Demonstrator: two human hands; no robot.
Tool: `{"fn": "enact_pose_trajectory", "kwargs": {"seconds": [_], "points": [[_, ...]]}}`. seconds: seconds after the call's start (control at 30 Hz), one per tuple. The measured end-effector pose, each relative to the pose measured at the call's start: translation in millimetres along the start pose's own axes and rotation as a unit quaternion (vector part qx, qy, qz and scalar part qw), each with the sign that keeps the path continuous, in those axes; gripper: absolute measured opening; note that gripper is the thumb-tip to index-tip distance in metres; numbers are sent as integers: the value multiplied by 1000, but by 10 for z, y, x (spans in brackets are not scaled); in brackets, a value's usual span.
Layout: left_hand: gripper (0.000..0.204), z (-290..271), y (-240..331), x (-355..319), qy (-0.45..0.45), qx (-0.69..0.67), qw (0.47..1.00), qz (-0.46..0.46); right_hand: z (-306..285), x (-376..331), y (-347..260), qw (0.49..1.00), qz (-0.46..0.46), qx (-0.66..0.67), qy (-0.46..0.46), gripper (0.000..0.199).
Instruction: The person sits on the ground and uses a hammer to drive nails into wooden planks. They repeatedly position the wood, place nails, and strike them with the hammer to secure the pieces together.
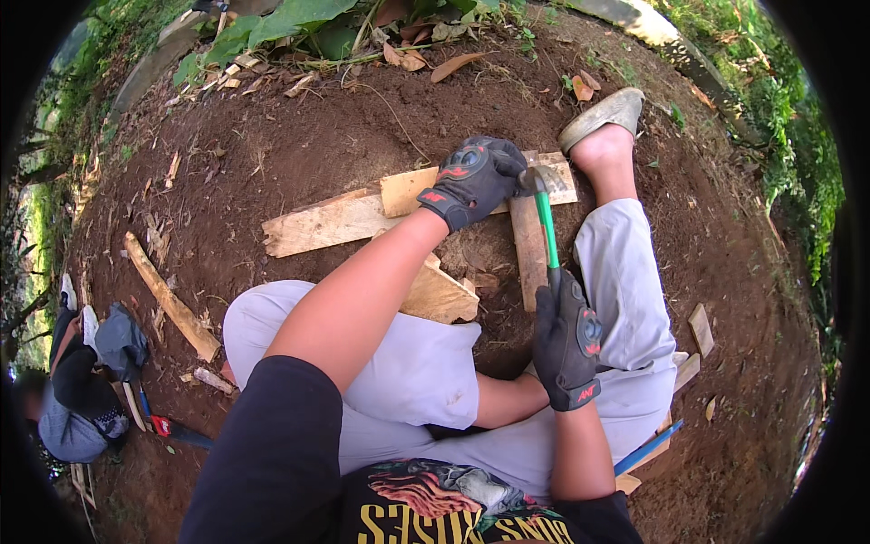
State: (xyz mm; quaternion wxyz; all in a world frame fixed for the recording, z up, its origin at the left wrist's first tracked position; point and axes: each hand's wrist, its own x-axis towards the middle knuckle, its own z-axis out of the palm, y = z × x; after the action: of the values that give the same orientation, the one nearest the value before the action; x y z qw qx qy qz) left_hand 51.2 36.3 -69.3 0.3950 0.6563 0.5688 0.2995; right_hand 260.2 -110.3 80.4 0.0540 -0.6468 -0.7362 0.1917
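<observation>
At one o'clock, straight ahead being twelve, the gloved right hand (568, 340) wraps closed around a green-handled hammer (549, 231), its head beside the left hand (476, 177). That hand bends over boards (322, 227) spread from eleven to one; its grip I can't tell. Hammering looks in hand; the next move likely calls for steady wood.

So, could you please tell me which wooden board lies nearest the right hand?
The narrow board beside the green-handled hammer: its near end shows close by the right hand, whereas the other boards lie farther off.
</observation>
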Motion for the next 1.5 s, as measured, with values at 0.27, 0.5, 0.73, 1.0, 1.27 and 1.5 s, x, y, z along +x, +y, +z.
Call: {"fn": "enact_pose_trajectory", "kwargs": {"seconds": [0.27,0.5,0.73,1.0,1.27,1.5], "points": [[17,7,2,-50,1,-29,999,25,-333,-27,-270,991,-15,76,113,35],[21,-29,99,-42,-19,-88,995,-37,-264,77,-178,997,17,50,51,34],[21,-20,48,-30,-16,-77,996,-41,-83,78,-140,1000,-15,2,14,36],[25,-35,24,-57,-6,-27,1000,-3,-198,-43,-169,989,-11,91,116,37],[20,-46,79,-29,-3,-56,998,-15,-220,89,-216,997,-4,51,61,30],[20,9,32,-10,13,-49,999,-6,35,114,0,996,-25,-67,-58,29]]}}
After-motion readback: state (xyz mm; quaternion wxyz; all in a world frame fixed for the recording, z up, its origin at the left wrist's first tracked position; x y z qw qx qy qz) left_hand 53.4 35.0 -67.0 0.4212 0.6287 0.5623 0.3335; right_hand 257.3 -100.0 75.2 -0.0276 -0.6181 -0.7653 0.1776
